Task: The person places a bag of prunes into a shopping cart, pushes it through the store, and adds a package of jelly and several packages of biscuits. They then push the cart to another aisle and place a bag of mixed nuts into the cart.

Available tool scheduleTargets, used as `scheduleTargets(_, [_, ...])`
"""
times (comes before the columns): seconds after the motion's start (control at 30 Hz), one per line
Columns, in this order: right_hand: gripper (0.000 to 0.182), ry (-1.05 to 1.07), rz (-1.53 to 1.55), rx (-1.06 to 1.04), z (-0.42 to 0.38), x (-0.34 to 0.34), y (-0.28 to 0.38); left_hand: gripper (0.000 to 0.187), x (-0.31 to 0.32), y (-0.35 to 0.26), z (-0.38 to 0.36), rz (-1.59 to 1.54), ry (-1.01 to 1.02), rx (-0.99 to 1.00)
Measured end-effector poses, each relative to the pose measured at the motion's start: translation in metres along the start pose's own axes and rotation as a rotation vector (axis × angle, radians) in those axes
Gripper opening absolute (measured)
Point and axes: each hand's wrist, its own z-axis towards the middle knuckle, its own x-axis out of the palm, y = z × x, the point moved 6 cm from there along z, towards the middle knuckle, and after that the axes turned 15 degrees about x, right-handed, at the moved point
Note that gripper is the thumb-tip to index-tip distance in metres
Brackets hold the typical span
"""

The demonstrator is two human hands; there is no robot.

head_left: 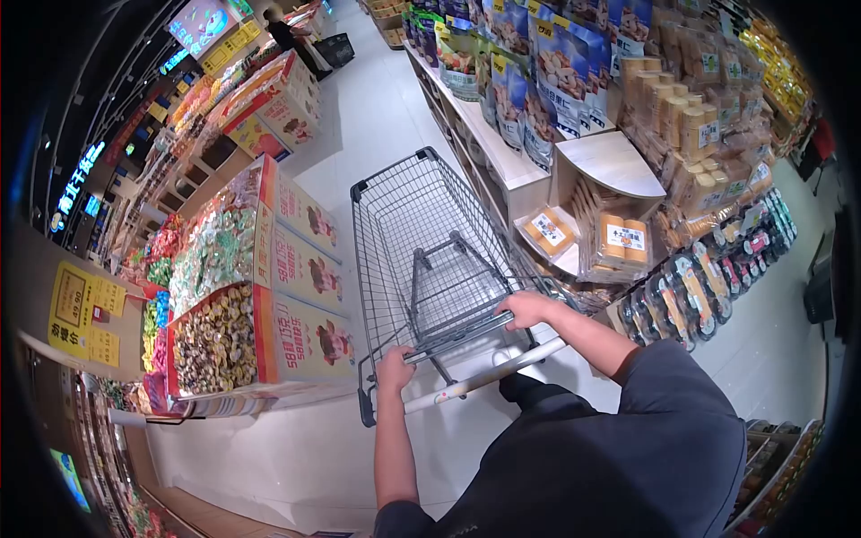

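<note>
A wire shopping cart stands in front of me, and no goods show in its basket. My left hand is closed around the left end of the grey bar at the basket's near side. Toward the right end of that same bar, my right hand is also closed on it. The cart's pale push handle runs nearer to my body, below both hands, and neither hand is on it. Fingertips of both hands are partly hidden by the bar.
Left of the cart stand bins of wrapped candy with printed cardboard sides. A wooden shelf corner with packaged pastries and nut bags is close on the right. Farther up the aisle is a person beside a dark basket.
</note>
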Motion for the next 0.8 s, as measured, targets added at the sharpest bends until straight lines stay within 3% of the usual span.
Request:
scheduleTargets(0.37, [0.049, 0.025, 0.065, 0.064, 0.121, -0.078, 0.028, 0.036, -0.055, 0.072, 0.127, -0.001, -0.061, 0.028])
scheduleTargets(0.47, [0.049, -0.124, 0.047, -0.036, 0.153, -0.097, 0.024, 0.035, -0.066, 0.088, 0.168, 0.043, -0.032, 0.033])
scheduleTargets(0.6, [0.051, -0.092, -0.003, -0.005, 0.186, -0.123, 0.025, 0.036, -0.086, 0.093, 0.212, 0.045, 0.007, -0.014])
scheduleTargets(0.7, [0.062, -0.161, 0.013, -0.108, 0.202, -0.141, 0.025, 0.036, -0.096, 0.101, 0.249, 0.028, -0.037, 0.051])
scheduleTargets(0.77, [0.059, -0.433, -0.067, -0.083, 0.191, -0.167, 0.021, 0.033, -0.103, 0.11, 0.276, 0.041, -0.024, 0.09])
scheduleTargets(0.8, [0.059, -0.421, -0.073, -0.072, 0.193, -0.175, 0.017, 0.032, -0.105, 0.115, 0.292, 0.06, -0.026, 0.133])
